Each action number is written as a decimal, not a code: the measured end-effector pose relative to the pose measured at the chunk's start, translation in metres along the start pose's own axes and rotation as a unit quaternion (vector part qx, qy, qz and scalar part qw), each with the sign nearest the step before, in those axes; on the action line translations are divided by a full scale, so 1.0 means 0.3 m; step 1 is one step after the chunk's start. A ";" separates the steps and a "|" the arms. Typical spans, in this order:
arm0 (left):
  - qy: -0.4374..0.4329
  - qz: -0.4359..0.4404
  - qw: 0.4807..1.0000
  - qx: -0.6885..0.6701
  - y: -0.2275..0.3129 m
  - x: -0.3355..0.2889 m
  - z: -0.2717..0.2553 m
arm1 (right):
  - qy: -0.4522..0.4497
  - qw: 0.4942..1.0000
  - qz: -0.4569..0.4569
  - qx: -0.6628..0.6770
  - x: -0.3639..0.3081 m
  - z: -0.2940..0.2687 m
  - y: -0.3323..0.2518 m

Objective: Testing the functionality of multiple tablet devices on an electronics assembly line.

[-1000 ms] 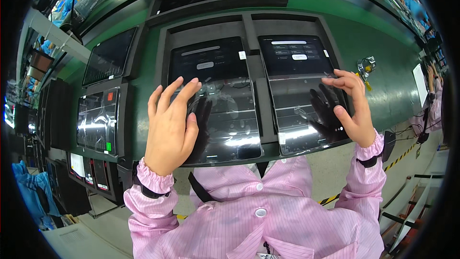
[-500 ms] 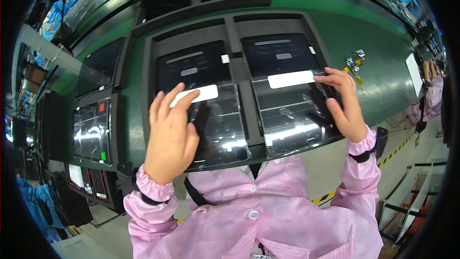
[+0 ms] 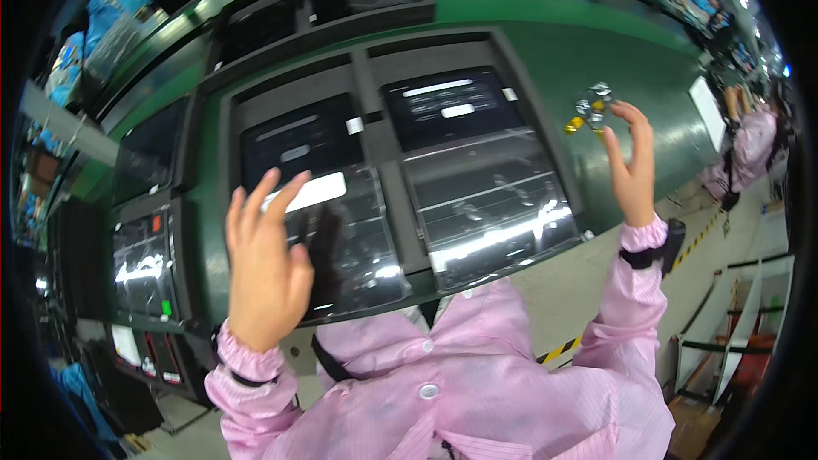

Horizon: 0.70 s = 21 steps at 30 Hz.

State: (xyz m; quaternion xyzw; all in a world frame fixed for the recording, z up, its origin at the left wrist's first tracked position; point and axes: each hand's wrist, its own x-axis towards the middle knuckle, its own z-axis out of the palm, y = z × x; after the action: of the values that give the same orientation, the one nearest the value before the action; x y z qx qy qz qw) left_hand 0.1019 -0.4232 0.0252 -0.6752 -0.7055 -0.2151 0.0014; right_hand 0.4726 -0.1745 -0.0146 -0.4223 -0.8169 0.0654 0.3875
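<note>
Sleeves of pink striped cloth rose from the lower edge, gathered at the cuffs, with a black band at the right wrist. My left hand was held back upward over the near left part of the left tablet, fingers fanned and slightly bent, thumb apart. Left grip: spread, nothing held. Two fingertips overlapped the left end of the white bar on the screen; I could not tell contact from hovering. Right tablet lay just beside, its upper screen lit. Both tablets sat in side-by-side compartments of a dark tray on the green table.

My right hand stood raised past the tray's right side, wrist nearly straight, index finger curved leftward, thumb pointing up. Right grip: spread, a clear gap between thumb and index. Index tip was just beside a silver-and-yellow item; touch could not be told. Farther off, a second tray held dark panels.
</note>
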 end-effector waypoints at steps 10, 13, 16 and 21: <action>0.036 -0.064 0.997 0.017 -0.036 -0.124 -0.031 | 0.029 0.964 -0.046 -0.260 0.091 0.103 0.181; 0.033 -0.076 0.996 0.011 -0.048 -0.165 -0.033 | 0.019 0.930 -0.055 -0.364 0.091 0.072 0.176; 0.066 -0.106 0.991 -0.043 -0.057 -0.208 -0.021 | 0.024 0.938 -0.043 -0.343 0.078 0.088 0.192; 0.074 -0.125 0.984 -0.108 -0.092 -0.267 -0.015 | 0.003 0.931 -0.020 -0.363 0.069 0.086 0.156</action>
State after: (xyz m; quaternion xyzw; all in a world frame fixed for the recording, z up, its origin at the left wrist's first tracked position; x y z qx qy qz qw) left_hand 0.0815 -0.5007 -0.0024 -0.5601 -0.7550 -0.3378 -0.0459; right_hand 0.4776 -0.1240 -0.0408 -0.5176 -0.7922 -0.2451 0.2110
